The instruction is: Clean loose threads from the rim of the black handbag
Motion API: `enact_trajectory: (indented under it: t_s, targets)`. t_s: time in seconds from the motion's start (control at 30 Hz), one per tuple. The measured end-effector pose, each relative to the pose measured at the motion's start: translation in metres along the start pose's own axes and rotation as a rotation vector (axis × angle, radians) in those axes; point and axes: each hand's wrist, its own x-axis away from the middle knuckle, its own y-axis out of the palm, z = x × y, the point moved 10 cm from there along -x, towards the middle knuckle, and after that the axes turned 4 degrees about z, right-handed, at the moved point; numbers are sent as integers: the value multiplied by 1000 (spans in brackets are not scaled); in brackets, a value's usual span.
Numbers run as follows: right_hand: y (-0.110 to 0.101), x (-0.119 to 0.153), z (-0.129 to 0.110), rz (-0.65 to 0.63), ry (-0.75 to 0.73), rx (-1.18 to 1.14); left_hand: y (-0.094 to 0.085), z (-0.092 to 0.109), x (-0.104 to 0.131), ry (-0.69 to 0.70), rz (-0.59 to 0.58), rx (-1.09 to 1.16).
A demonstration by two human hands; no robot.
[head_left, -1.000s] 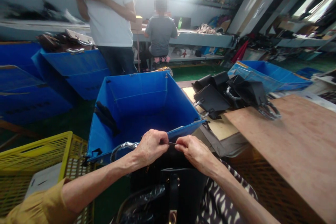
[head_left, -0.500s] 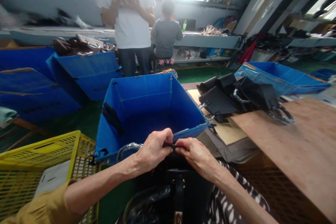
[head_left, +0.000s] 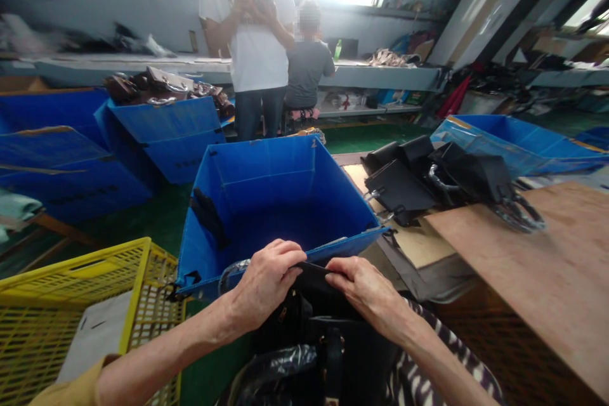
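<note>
Workshop floor is green, with long grey benches along the far wall and a bright window above them. From my remote seat I log both hands low in centre frame. Left hand [head_left: 266,282] is curled over the top edge of a black handbag [head_left: 328,336] that sits on the lap; its fingers are bent tight, pinching the bag's rim. Right hand [head_left: 366,288] meets it from the other side, thumb and fingertips narrowed onto the same rim, the two hands nearly touching. Directly beyond the hands stands an open blue bin [head_left: 280,196], its near wall just behind the knuckles. A yellow crate [head_left: 71,304] sits to the left. To the right, a wooden table [head_left: 547,266] carries a pile of black bags [head_left: 428,177]. Farther back, a person in a white shirt [head_left: 254,44] stands holding something up.
</note>
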Motion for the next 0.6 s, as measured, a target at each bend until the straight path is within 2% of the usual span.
enact_trajectory:
  t_s: [0.13,0.2,0.33,0.4,0.5,0.6]
  targets:
    - [0,1,-1,-5,-1,5,1,-16,-5,-146,-11,18]
    - [0,2,-1,-13,7,13,2,-28,-7,-240,-65,97]
    - [1,3,-2,-28,20,16,13,-46,-4,-425,-251,526]
    - [1,2,-3,-30,17,15,18,-51,0,-506,-318,671]
    - [1,3,-5,-31,15,7,18,-52,1,-521,-350,705]
    - [1,4,-6,-59,21,-54,16,-53,0,-513,-340,637]
